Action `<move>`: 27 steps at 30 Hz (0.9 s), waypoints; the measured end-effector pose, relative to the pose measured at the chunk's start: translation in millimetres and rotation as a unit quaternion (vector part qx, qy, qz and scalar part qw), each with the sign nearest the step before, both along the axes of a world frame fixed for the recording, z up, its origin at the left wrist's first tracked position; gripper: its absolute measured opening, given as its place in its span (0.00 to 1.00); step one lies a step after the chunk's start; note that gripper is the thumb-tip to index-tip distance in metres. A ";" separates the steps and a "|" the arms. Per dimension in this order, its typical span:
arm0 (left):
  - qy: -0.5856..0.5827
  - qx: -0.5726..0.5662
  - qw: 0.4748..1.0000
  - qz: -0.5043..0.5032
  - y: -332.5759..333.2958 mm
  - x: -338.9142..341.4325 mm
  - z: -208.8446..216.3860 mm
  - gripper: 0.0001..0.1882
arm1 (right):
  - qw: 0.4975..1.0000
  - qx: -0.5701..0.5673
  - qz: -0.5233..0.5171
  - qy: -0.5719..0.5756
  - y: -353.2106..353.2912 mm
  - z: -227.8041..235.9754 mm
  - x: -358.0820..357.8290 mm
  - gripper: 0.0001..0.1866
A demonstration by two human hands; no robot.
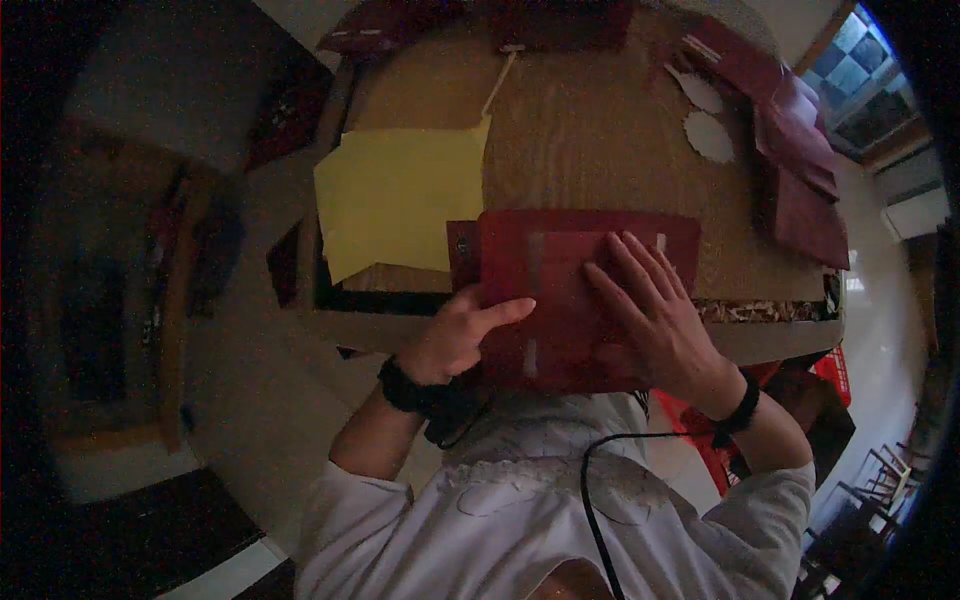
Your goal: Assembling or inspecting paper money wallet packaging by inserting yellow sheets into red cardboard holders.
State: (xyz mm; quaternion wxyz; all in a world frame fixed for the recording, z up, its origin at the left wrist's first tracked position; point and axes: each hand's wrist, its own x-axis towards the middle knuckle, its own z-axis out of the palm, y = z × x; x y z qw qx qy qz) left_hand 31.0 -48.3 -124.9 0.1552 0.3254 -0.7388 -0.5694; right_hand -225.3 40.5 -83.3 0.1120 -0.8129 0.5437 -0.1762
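Dark red folded sheet sits at frame centre, over the near edge of the table. Step looks like steadying and flattening it. To do it well: keep the left pinch firm at the left edge, sweep the right palm outward with even pressure, line up the layers, avoid creasing around the pale strip. Lower part overhangs the table, so better support it there.

Left hand, left of centre: thumb on top, other fingers curled at the edge, seemingly pinching the sheet; their tips are hidden. Right hand, right of centre: open, fingers extended toward upper left, laid on the surface, gripping nothing visible.
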 end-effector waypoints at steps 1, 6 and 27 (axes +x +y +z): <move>0.042 0.138 0.988 0.058 5.6 -18.0 25.2 0.19 | 1.000 0.016 -0.004 0.005 0.9 -2.5 1.3 0.45; 0.097 0.266 0.953 0.109 14.6 -29.7 49.5 0.19 | 1.000 0.030 -0.003 -0.008 2.9 -10.2 2.6 0.46; 0.105 0.140 0.978 0.114 28.2 -22.8 54.0 0.20 | 0.996 -0.048 -0.021 -0.075 9.8 -5.3 13.3 0.35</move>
